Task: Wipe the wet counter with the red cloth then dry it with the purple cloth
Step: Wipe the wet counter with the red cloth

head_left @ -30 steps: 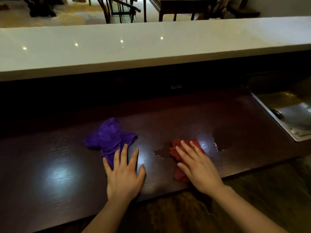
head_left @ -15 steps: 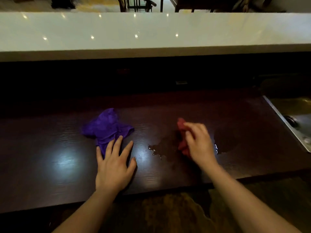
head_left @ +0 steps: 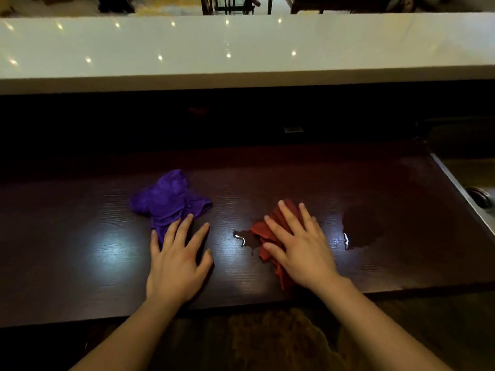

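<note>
Dark counter (head_left: pixel 80 263), right hand (head_left: pixel 300 245) now flat on red cloth (head_left: pixel 261 231), fingers respread

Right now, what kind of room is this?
Probably a kitchen or home bar: a metal sink is set into the dark wooden counter, a raised white bar top runs behind it, and chairs stand beyond.
</note>
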A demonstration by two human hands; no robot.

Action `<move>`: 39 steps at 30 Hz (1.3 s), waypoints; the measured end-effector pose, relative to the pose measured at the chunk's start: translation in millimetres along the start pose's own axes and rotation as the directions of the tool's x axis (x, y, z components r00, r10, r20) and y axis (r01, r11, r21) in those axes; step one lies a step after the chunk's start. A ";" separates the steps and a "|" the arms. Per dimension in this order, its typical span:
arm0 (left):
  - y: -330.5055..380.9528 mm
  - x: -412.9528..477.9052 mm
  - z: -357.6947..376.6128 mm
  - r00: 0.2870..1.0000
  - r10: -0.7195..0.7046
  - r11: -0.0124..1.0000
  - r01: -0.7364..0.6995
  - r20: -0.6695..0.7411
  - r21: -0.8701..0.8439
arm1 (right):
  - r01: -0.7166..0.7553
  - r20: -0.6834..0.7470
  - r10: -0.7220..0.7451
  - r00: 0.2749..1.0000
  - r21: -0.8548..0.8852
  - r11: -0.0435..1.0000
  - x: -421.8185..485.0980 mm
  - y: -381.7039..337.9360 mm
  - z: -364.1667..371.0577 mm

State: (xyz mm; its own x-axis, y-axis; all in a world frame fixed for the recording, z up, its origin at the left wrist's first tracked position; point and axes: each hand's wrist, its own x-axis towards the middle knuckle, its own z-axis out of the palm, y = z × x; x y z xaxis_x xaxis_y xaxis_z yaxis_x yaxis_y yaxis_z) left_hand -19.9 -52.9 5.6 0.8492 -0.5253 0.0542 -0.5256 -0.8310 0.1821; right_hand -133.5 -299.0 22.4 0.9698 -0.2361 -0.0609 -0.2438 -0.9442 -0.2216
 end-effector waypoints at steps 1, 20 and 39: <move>-0.5 0.2 0.6 1.000 0.001 1.000 -0.001 0.000 0.003 | 0.000 -0.018 0.000 1.000 -0.028 1.000 -6.3 1.3 6.3; -1.8 0.1 -0.2 1.000 -0.012 0.999 0.012 0.008 -0.030 | 0.223 -0.135 -0.220 0.966 0.003 0.975 18.6 -29.9 27.9; -0.6 0.1 -3.0 1.000 -0.016 0.999 0.017 0.021 -0.044 | -0.067 -0.174 0.089 0.981 0.130 0.989 59.2 15.3 4.1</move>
State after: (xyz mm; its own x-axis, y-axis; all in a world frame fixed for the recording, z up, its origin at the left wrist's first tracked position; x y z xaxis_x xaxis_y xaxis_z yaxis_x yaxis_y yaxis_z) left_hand -19.3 -51.9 8.5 0.8565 -0.5153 0.0308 -0.5082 -0.8311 0.2258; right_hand -79.9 -326.5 11.5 0.9302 -0.3560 0.0895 -0.3070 -0.8881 -0.3420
